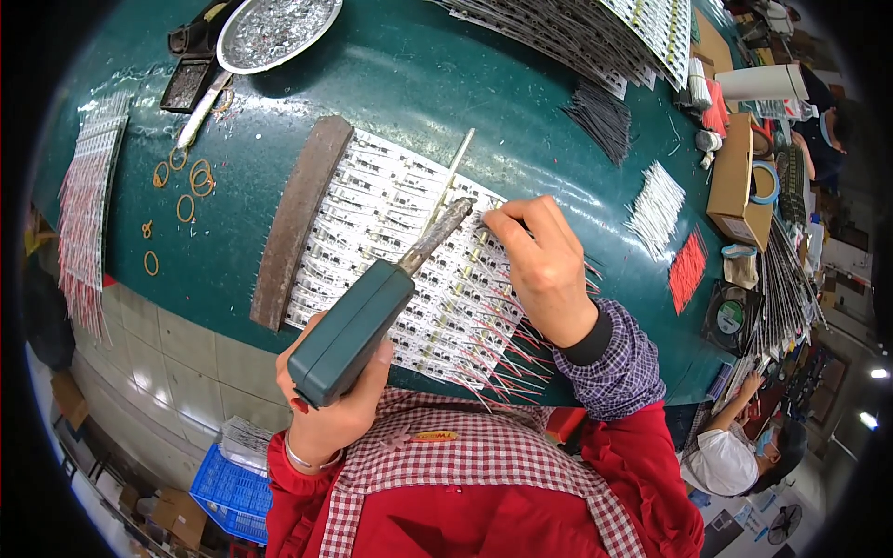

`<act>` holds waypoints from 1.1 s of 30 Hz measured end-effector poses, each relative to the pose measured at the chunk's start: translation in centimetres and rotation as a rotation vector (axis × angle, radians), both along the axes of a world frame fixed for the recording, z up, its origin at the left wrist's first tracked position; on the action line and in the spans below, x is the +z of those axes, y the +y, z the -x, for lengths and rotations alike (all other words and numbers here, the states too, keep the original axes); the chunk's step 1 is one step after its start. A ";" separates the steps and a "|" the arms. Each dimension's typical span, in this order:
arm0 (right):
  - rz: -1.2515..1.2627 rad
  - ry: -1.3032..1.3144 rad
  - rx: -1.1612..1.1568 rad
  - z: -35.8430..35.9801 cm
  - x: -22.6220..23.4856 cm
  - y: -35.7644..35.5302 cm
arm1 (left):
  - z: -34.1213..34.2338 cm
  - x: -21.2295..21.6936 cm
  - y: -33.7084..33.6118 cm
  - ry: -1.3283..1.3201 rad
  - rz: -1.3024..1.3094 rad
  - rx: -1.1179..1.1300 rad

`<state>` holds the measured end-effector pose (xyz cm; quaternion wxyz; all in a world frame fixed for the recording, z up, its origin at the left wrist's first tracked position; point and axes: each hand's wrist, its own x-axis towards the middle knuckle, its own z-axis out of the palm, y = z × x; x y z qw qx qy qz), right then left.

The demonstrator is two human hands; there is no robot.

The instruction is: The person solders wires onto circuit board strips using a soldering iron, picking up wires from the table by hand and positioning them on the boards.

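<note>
My left hand (330, 409) grips the green handle of a soldering iron (372, 312), whose dark tip points up and right over a row of white circuit strips (372, 209) on the green table (419, 93). My right hand (539, 260) rests on the right side of the strips, its fingers pinched close to the iron's tip; what it pinches is too small to tell. Several red wires (507, 358) stick out from the strips' near edge. A long brown metal bar (296, 219) lies across the strips' left ends.
A metal dish of solder scraps (274, 33) stands at the back left, with rubber bands (186, 181) below it. Wired strips (84, 205) lie at the far left, stacked strips (595, 37) at the back. Wire bundles (656, 205), a cardboard box (735, 177) and another person (735, 456) are at right.
</note>
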<state>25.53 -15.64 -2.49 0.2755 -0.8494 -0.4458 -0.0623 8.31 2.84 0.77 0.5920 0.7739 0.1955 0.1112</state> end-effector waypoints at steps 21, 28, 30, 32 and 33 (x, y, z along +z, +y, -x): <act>0.019 -0.014 -0.005 0.2 0.0 -0.1 | -0.6 -0.1 -0.4 0.016 -0.007 -0.042; 0.029 -0.020 -0.007 0.2 -0.1 0.0 | 0.3 -0.1 -0.4 0.000 -0.019 0.008; 0.030 -0.026 -0.008 0.2 -0.1 -0.1 | 0.4 0.0 -0.4 0.009 0.014 0.043; 0.032 -0.031 -0.011 0.3 -0.1 -0.1 | 0.6 0.0 -0.3 -0.030 -0.027 0.039; 0.029 -0.035 -0.012 0.2 -0.1 0.0 | 0.7 0.0 -0.2 -0.030 -0.028 0.038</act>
